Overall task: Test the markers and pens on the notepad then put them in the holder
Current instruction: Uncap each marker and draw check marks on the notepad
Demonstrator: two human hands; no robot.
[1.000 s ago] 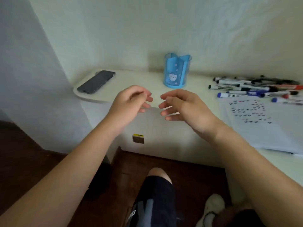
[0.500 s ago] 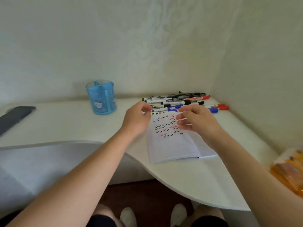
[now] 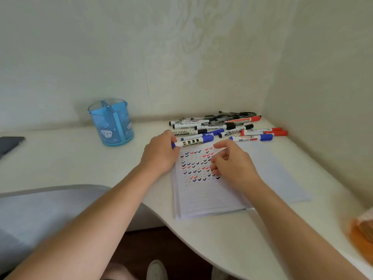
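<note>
Left hand [image 3: 161, 156], right hand [image 3: 232, 164] bare. Left forearm [image 3: 101, 209], right forearm [image 3: 292, 219] bare to frame edge. Pale shoe [image 3: 156, 269] at bottom.

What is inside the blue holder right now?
The blue holder shows only its dividers; no pen or marker sticks above the rim. Its tinted walls hide the compartment floors.

"WHITEBOARD" printed along black-capped marker [image 3: 189, 132]
</note>
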